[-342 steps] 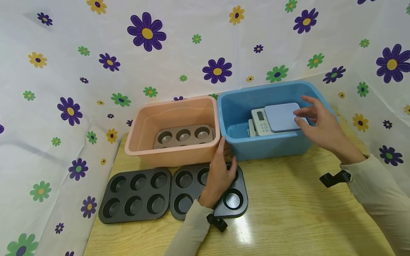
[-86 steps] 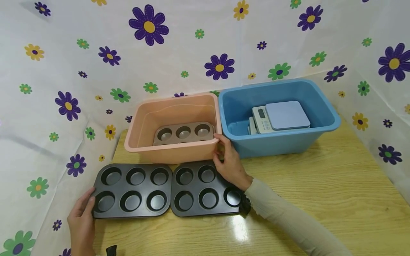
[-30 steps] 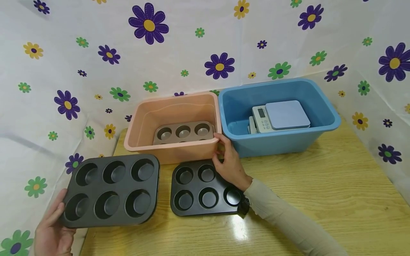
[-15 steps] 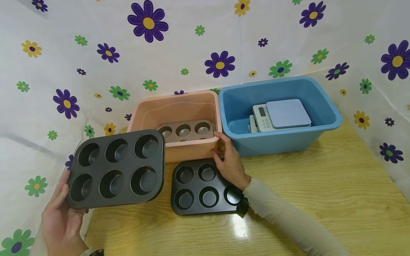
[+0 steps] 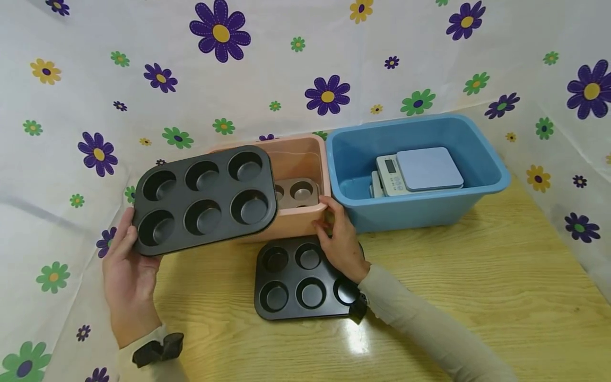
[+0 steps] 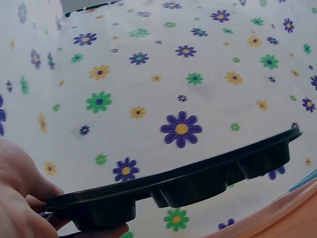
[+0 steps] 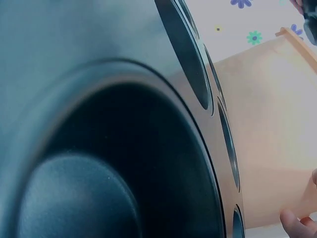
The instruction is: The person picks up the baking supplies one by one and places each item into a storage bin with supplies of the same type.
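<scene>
Nearest you, with 12 o'clock straight ahead, the bare wood-grain worktop (image 5: 229, 339) carries a bright glare spot at 12, and a black wristband (image 5: 157, 350) circles your left sleeve at 10. Past it, your left hand (image 5: 131, 276) has its grip clamped on the 9 o'clock end of a dark muffin tin (image 5: 202, 196), which you hold up off the worktop at 11 o'clock, tilted with its six cups facing you. A second dark tin (image 5: 292, 276) lies flat on the worktop at 12, partly covered by your right arm. Your right hand (image 5: 343, 244), just past 12, has its grip clamped on the near right corner of the peach bin (image 5: 296, 225), forefinger at the rim and thumb lower. The held tin hides that bin's 9 o'clock part; a brown muffin tin (image 5: 290, 192) sits inside. At 1 o'clock, right beside it, the blue bin (image 5: 410, 215) holds a white digital scale (image 5: 429, 168). Farthest, a flower-printed sheet (image 5: 267, 69) hangs behind both bins.
</scene>
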{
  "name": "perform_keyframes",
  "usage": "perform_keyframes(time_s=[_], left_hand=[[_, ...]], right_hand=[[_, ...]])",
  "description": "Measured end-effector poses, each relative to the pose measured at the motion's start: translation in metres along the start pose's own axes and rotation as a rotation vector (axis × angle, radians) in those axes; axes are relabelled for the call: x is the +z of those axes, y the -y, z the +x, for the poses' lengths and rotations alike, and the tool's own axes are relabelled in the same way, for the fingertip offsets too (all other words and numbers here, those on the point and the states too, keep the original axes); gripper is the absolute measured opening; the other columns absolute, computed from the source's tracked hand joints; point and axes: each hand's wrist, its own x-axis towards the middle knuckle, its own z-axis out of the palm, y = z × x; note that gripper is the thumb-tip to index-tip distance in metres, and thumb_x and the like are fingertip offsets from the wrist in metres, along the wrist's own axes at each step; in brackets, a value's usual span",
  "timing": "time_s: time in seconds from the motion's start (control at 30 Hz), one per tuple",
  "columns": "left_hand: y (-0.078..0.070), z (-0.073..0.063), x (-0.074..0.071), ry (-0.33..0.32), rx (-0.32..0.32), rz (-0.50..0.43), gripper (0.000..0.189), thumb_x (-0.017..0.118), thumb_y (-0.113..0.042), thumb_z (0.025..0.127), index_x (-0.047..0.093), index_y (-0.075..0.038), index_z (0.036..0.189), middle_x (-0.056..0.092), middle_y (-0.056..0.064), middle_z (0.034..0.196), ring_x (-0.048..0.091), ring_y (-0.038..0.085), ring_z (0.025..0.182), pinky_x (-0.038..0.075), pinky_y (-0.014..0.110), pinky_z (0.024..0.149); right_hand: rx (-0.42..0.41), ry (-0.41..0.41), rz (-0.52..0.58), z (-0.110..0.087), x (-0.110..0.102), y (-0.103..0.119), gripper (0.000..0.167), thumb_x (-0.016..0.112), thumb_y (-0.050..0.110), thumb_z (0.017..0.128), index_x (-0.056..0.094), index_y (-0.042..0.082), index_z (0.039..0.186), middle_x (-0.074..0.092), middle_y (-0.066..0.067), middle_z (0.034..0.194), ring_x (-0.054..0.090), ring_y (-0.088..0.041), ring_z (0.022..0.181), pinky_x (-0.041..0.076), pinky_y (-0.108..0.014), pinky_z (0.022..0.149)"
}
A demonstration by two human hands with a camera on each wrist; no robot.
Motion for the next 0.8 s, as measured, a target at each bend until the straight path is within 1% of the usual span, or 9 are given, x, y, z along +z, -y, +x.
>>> perform_keyframes(time_s=[0.1,0.2,0.37,0.47,0.53,0.63,0.7,0.73,0.8], left_hand=[[0.007,0.008,0.012,0.009,-0.013,0.055,0.047,0.048,-0.002,0.114,0.056,-0.009,0.16,0.069,0.013,0.15,0.076,0.033,0.127,0.064,0.057,0.093],[0.014,0.016,0.021,0.016,-0.031,0.109,0.047,0.05,-0.003,0.113,0.057,-0.008,0.159,0.071,0.012,0.148,0.077,0.032,0.126,0.065,0.055,0.091],[0.023,0.029,0.029,0.022,-0.06,0.16,0.044,0.051,-0.003,0.113,0.06,-0.007,0.156,0.073,0.012,0.143,0.078,0.031,0.124,0.067,0.053,0.089],[0.028,0.037,0.032,0.009,-0.073,0.198,0.044,0.052,-0.003,0.113,0.061,-0.007,0.155,0.071,0.011,0.145,0.078,0.028,0.123,0.068,0.05,0.088],[0.031,0.042,0.034,-0.008,-0.086,0.228,0.045,0.053,-0.004,0.112,0.06,-0.01,0.156,0.065,0.008,0.153,0.077,0.026,0.124,0.068,0.048,0.089],[0.035,0.051,0.038,-0.029,-0.098,0.302,0.048,0.054,-0.006,0.113,0.058,-0.013,0.16,0.048,0.003,0.169,0.075,0.021,0.126,0.069,0.044,0.089],[0.038,0.057,0.04,-0.045,-0.109,0.337,0.049,0.055,-0.006,0.112,0.056,-0.016,0.161,0.038,0.0,0.176,0.071,0.019,0.129,0.069,0.041,0.09],[0.04,0.06,0.041,-0.054,-0.113,0.352,0.05,0.056,-0.006,0.112,0.057,-0.017,0.161,0.035,-0.001,0.177,0.069,0.018,0.131,0.069,0.039,0.09],[0.043,0.065,0.044,-0.077,-0.114,0.387,0.049,0.057,-0.006,0.112,0.058,-0.018,0.16,0.035,-0.002,0.177,0.066,0.016,0.134,0.069,0.036,0.09]], right_hand=[[-0.011,-0.011,-0.018,0.0,0.001,0.0,0.07,0.076,-0.001,0.1,0.04,0.016,0.159,0.055,-0.024,0.154,0.068,-0.039,0.135,0.066,-0.05,0.098],[-0.012,-0.013,-0.016,0.0,0.001,0.001,0.071,0.076,-0.002,0.1,0.04,0.016,0.159,0.055,-0.024,0.154,0.068,-0.038,0.134,0.066,-0.05,0.098],[-0.003,-0.011,-0.012,0.0,0.0,0.001,0.071,0.076,-0.001,0.1,0.04,0.016,0.159,0.056,-0.023,0.153,0.07,-0.036,0.128,0.068,-0.047,0.09],[-0.002,-0.012,-0.02,0.001,0.0,0.001,0.07,0.077,-0.001,0.1,0.041,0.016,0.158,0.057,-0.023,0.151,0.07,-0.036,0.125,0.069,-0.047,0.088],[0.005,-0.008,-0.021,0.001,0.001,0.001,0.07,0.077,0.0,0.1,0.041,0.016,0.158,0.057,-0.023,0.151,0.069,-0.037,0.125,0.069,-0.047,0.088],[0.015,-0.006,-0.019,0.001,0.001,0.0,0.069,0.076,0.0,0.1,0.042,0.016,0.158,0.057,-0.023,0.151,0.069,-0.037,0.126,0.069,-0.048,0.088],[0.015,-0.006,-0.016,0.001,0.001,0.0,0.069,0.076,0.0,0.1,0.041,0.016,0.158,0.057,-0.023,0.151,0.069,-0.037,0.126,0.069,-0.048,0.087],[0.014,-0.007,-0.014,0.001,0.001,0.0,0.069,0.076,0.0,0.1,0.042,0.016,0.158,0.057,-0.024,0.151,0.069,-0.037,0.126,0.069,-0.048,0.087],[0.009,-0.009,-0.012,0.0,0.001,0.0,0.069,0.076,0.0,0.1,0.041,0.016,0.158,0.057,-0.024,0.151,0.069,-0.038,0.126,0.069,-0.049,0.086]])
